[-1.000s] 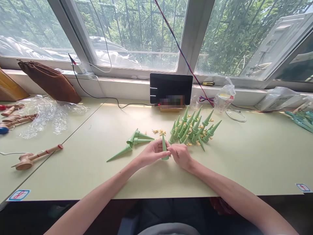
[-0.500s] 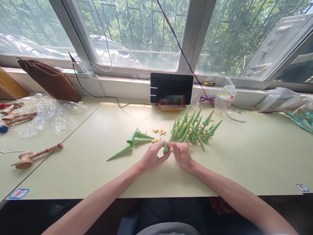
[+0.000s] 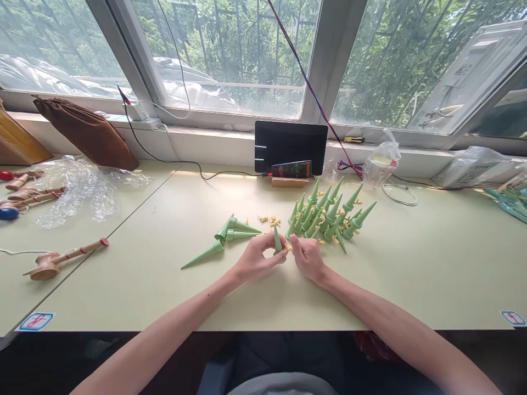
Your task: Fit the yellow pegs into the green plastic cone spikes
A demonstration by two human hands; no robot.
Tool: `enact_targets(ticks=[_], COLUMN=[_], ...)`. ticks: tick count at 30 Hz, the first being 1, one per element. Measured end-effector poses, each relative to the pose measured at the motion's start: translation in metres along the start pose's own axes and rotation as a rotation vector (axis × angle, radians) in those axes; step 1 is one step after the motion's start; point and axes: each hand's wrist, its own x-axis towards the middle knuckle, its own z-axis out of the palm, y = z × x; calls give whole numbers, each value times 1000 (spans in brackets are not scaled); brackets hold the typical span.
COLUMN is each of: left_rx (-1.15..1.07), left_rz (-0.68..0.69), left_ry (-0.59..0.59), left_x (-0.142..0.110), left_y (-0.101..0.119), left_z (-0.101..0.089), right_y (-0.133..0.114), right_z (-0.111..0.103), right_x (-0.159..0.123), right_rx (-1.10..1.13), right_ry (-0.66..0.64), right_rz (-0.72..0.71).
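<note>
My left hand [image 3: 257,255] is closed around a green plastic cone-shaped spike [image 3: 277,240], which stands nearly upright with its tip up. Fingers of my right hand [image 3: 307,257] pinch a small yellow valve piece [image 3: 289,248] at the spike's side; whether it is fully seated I cannot tell. Behind my right hand stands a dense group of green spikes [image 3: 329,214], several with yellow pieces sticking out of their sides. Left of my hands lie several loose green spikes [image 3: 202,255]. A few loose yellow pieces [image 3: 269,220] are scattered just beyond my left hand.
A tablet [image 3: 291,145] leans at the window sill, with a phone [image 3: 291,169] before it. A wooden kendama [image 3: 61,260] lies on the left, near crumpled clear plastic [image 3: 94,192] and a brown pouch [image 3: 88,131]. A plastic-wrapped cup [image 3: 381,164] sits at the back right.
The green spike in my left hand has tipped more upright and shows more of its length. My right hand stays at its side, on the yellow piece. The view has shifted slightly.
</note>
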Motion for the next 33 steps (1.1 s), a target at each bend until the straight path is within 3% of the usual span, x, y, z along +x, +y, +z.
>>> enact_targets(ticks=[6, 13, 17, 24, 33], left_rx=[-300, -397, -349, -129, 209], left_rz=[-245, -290, -261, -44, 121], left_ry=[-69, -87, -84, -34, 64], left_x=[3, 4, 3, 0, -4], left_y=[0, 1, 1, 0, -2], left_z=[-2, 1, 2, 4, 7], right_y=[1, 2, 2, -1, -5], right_z=[-2, -3, -2, -1, -1], right_x=[-1, 0, 0, 0, 1], right_rx=[-47, -111, -127, -119, -74], right_ry=[-73, -66, -32, -5, 1], right_rz=[-94, -239, -233, -205, -138])
